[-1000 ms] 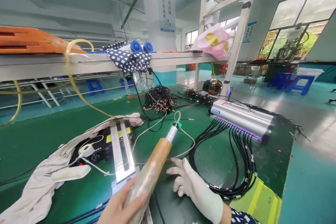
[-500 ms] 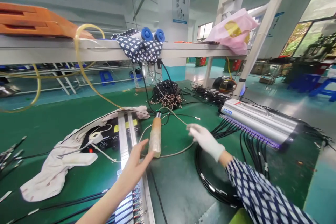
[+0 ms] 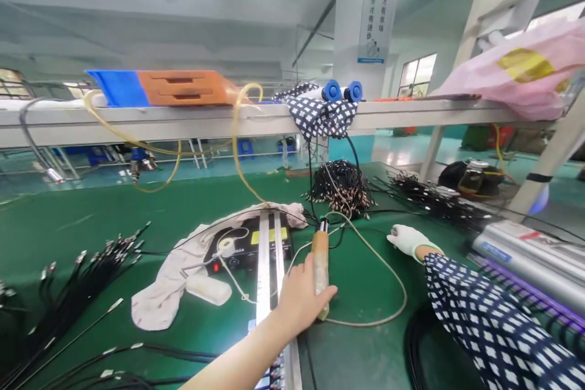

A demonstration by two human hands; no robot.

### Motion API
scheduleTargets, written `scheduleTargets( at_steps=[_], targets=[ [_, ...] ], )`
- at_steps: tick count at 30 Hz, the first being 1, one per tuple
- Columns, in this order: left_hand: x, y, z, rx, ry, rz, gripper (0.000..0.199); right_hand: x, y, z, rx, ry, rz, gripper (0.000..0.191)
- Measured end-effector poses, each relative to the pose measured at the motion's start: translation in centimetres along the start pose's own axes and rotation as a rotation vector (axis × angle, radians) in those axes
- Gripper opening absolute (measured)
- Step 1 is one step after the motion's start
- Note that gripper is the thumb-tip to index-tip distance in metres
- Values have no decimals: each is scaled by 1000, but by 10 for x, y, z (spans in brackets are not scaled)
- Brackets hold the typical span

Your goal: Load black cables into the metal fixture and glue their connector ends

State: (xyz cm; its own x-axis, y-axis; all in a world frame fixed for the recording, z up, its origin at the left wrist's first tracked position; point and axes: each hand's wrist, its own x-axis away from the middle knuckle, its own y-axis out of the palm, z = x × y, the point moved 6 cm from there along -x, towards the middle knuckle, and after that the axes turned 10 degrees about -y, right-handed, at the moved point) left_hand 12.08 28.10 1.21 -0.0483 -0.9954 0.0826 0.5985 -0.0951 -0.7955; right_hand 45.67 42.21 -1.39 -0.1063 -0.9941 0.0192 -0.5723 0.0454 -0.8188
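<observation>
My left hand (image 3: pixel 299 292), bare, lies around a handheld tool with a tan handle (image 3: pixel 321 256) wrapped in clear film, thumb on its right side and fingers on its left. The tool's dark tip points away from me; a grey cord (image 3: pixel 402 301) loops beside it on the green mat. My right hand (image 3: pixel 406 240), in a white glove, has curled fingers low over the mat, right of that cord. Whatever is in those fingers is hidden. Left of the tool stands a black control box (image 3: pixel 242 250) with a red light, partly under a metal rail (image 3: pixel 264 256).
Behind the tool sits a bundle of black cables (image 3: pixel 336 180). Beyond it runs a white shelf beam (image 3: pixel 192 128) with a yellow hose (image 3: pixel 237 152). A white cloth (image 3: pixel 158 304) and more cable ends (image 3: pixel 114 250) lie left. A silver unit (image 3: pixel 525 250) stands right.
My view has turned left. My left hand has gone from open beside the tool to closed around its handle. My right hand has moved away to the right and farther off.
</observation>
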Motion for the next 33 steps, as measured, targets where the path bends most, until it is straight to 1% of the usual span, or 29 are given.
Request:
scheduleTargets(
  at_steps=[2, 4, 6, 8, 9, 11, 13, 15, 17, 18, 20, 21, 23, 24, 26, 28, 29, 31, 32, 33],
  targets=[
    [-16, 11, 6, 53, -54, -9, 81, -2, -13, -2, -66, -22, -2, 23],
    [-13, 11, 7, 122, -47, -17, 81, -1, -27, -6, -179, -37, 26, 22],
    [6, 1, 1, 180, 12, -18, 79, 2, -39, -14, -334, -51, 85, 23],
    [33, -14, -9, 219, 100, -37, 79, 6, -51, -26, -520, -77, 157, 26],
    [46, -21, -14, 237, 149, -70, 80, 8, -58, -35, -619, -98, 192, 27],
    [69, -31, -25, 262, 197, -130, 84, 14, -71, -56, -816, -156, 252, 27],
    [81, -35, -35, 294, 165, -151, 85, 25, -83, -82, -990, -235, 275, 25],
    [82, -28, -38, 350, 85, -177, 83, 46, -85, -114, -1123, -332, 231, 25],
    [72, -12, -31, 408, 14, -211, 81, 74, -74, -150, -1194, -436, 120, 25],
    [64, -3, -24, 430, -7, -212, 80, 89, -63, -170, -1199, -481, 48, 28],
    [43, 12, -8, 442, -12, -160, 77, 116, -34, -208, -1153, -549, -103, 38],
    [33, 18, 0, 445, -9, -136, 74, 124, -17, -226, -1109, -573, -174, 42],
    [19, 24, 13, 445, 10, -110, 69, 130, 16, -256, -986, -605, -278, 44],
    [17, 23, 16, 440, 33, -102, 67, 125, 29, -268, -911, -612, -306, 40],
    [24, 13, 16, 421, 112, -93, 63, 105, 49, -284, -754, -599, -305, 31],
    [43, -6, 2, 397, 197, -83, 52, 77, 60, -292, -611, -570, -260, 26],
    [55, -18, -11, 385, 223, -71, 44, 63, 63, -293, -547, -554, -235, 25],
    [79, -44, -46, 349, 233, -13, 29, 37, 71, -294, -432, -528, -191, 27],
    [90, -59, -65, 307, 234, 54, 23, 27, 76, -294, -378, -520, -171, 27],
    [101, -72, -86, 257, 214, 117, 23, 18, 81, -294, -327, -514, -150, 28]
  ],
)
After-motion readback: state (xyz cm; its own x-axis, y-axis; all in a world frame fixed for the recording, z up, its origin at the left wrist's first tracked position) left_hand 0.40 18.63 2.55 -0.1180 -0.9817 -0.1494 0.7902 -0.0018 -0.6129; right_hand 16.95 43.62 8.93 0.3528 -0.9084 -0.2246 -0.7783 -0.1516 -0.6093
